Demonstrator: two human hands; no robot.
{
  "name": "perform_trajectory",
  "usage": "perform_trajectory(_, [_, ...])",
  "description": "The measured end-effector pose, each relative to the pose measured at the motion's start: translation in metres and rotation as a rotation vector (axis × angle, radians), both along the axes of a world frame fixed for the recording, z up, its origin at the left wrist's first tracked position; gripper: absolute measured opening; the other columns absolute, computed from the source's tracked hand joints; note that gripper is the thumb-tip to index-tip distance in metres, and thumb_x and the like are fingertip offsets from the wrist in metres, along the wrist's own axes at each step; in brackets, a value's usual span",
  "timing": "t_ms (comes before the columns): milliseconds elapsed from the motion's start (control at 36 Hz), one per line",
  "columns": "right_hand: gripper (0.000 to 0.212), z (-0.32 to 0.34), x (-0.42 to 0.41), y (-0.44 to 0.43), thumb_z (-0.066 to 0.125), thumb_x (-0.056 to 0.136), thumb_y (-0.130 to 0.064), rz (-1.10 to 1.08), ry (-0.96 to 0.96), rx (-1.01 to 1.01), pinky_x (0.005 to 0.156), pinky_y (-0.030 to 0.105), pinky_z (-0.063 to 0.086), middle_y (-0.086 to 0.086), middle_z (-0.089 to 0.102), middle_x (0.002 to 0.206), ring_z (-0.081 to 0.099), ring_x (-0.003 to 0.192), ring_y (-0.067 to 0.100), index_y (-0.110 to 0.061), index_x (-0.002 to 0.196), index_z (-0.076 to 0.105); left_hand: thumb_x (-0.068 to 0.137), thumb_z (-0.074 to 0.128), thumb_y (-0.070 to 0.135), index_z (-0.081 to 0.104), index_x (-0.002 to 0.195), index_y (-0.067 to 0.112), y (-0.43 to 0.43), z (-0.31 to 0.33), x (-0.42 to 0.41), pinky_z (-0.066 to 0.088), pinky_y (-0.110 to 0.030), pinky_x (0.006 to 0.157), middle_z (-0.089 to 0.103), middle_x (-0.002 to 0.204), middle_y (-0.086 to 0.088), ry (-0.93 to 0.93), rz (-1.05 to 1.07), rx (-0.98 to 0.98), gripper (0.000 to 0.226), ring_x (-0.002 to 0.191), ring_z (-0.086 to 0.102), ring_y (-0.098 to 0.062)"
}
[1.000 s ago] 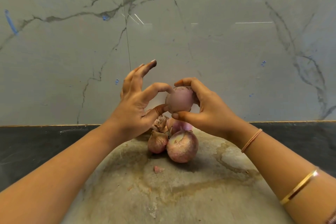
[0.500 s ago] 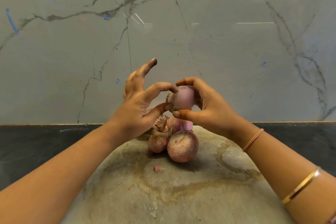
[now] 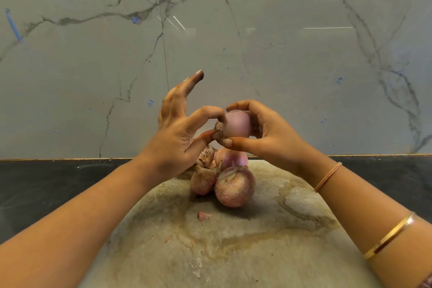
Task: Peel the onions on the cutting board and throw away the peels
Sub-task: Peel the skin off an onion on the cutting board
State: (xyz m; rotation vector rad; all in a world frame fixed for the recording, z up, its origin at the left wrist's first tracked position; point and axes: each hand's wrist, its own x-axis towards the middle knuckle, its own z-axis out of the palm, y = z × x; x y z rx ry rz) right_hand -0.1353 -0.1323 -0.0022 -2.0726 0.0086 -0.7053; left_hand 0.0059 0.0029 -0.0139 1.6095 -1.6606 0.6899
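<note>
A small, partly peeled pink onion [image 3: 236, 124] is held up above the board. My right hand [image 3: 268, 135] grips it from the right with fingers over the top and thumb under it. My left hand [image 3: 182, 133] pinches the brown skin at the onion's left end between thumb and forefinger, with its other fingers spread upward. Below them a pile of several onions lies on the worn round cutting board [image 3: 233, 245]: a large one [image 3: 235, 188] in front, a smaller brown one [image 3: 203, 182] to its left, a pinker one [image 3: 230, 158] behind.
A small scrap of peel [image 3: 203, 215] lies on the board in front of the pile. The board sits on a dark counter [image 3: 58, 184] that runs to a grey marble wall [image 3: 280, 54] close behind.
The held onion has been turned slightly in my right hand, showing more smooth pink surface. My left thumb and forefinger have closed on the skin at its left end.
</note>
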Motion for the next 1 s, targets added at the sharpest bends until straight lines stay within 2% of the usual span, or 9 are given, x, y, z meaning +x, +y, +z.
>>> perform_trajectory(83, [0.049,0.0005,-0.0007,0.0006,0.076,0.077,-0.01,0.008,-0.009,0.02,0.085,0.026,0.056,0.004,0.058,0.116,0.064,0.102,0.019,-0.021,0.117,0.051,0.087,0.049,0.04,0.05,0.098,0.041,-0.0006,-0.0009,-0.0002,0.009,-0.033,0.11,0.009,0.153,0.006,-0.011,0.001,-0.006,0.011,0.142,0.005,-0.017])
perform_trajectory(167, [0.047,0.0009,-0.0008,0.001,0.076,0.076,-0.011,0.017,-0.008,0.036,0.083,0.025,0.056,0.004,0.059,0.115,0.065,0.1,0.018,-0.023,0.114,0.051,0.087,0.049,0.04,0.05,0.098,0.04,-0.0012,-0.0015,0.0011,0.01,-0.035,0.11,0.009,0.153,0.005,-0.009,0.003,-0.016,0.01,0.142,0.005,-0.018])
perform_trajectory(278, [0.047,0.0006,-0.0002,0.0004,0.076,0.077,-0.011,0.007,0.01,0.024,0.087,0.032,0.056,0.008,0.06,0.117,0.065,0.102,0.02,-0.021,0.117,0.051,0.088,0.048,0.043,0.049,0.111,0.047,-0.0009,-0.0011,0.0021,0.002,-0.023,0.111,0.007,0.154,0.008,-0.004,0.005,-0.001,0.023,0.141,-0.001,-0.011])
perform_trajectory(361, [0.048,0.0004,-0.0001,0.0004,0.076,0.077,-0.011,0.005,0.016,0.028,0.088,0.035,0.057,0.009,0.059,0.118,0.065,0.103,0.021,-0.019,0.118,0.052,0.087,0.047,0.044,0.049,0.11,0.046,-0.0011,-0.0019,0.0009,-0.001,-0.019,0.109,0.007,0.154,0.008,0.002,0.015,0.004,0.022,0.141,0.0,-0.009])
perform_trajectory(500, [0.049,0.0,-0.0004,-0.0001,0.077,0.077,-0.011,-0.005,0.02,0.026,0.087,0.035,0.057,0.008,0.058,0.119,0.064,0.104,0.021,-0.019,0.118,0.052,0.087,0.047,0.045,0.048,0.104,0.044,-0.002,-0.0026,0.0006,0.004,-0.025,0.109,0.008,0.151,0.009,0.018,0.005,-0.001,0.017,0.141,0.003,-0.012])
perform_trajectory(639, [0.047,0.0012,-0.0007,0.0005,0.076,0.077,-0.009,0.008,0.011,0.059,0.083,0.028,0.057,0.007,0.06,0.115,0.066,0.099,0.019,-0.02,0.116,0.052,0.088,0.049,0.043,0.05,0.097,0.039,-0.0031,-0.0037,0.0017,0.007,-0.028,0.109,0.012,0.153,0.003,0.011,0.013,-0.015,0.01,0.141,0.005,-0.014])
perform_trajectory(806, [0.046,0.0,-0.0005,-0.0004,0.076,0.078,-0.012,-0.012,0.027,0.01,0.087,0.035,0.057,0.008,0.06,0.117,0.065,0.103,0.02,-0.021,0.116,0.052,0.085,0.046,0.05,0.046,0.114,0.049,-0.0018,-0.0031,0.0002,0.002,-0.026,0.109,0.004,0.153,0.011,0.054,0.01,0.021,0.029,0.142,-0.002,-0.012])
perform_trajectory(1000, [0.046,0.0008,-0.0006,0.0007,0.076,0.077,-0.01,0.001,0.014,0.049,0.086,0.035,0.057,0.01,0.06,0.117,0.066,0.101,0.021,-0.019,0.116,0.052,0.085,0.048,0.049,0.049,0.104,0.044,-0.0023,-0.0035,0.0013,0.008,-0.037,0.11,0.008,0.153,0.01,0.089,0.012,-0.016,0.02,0.142,0.002,-0.012])
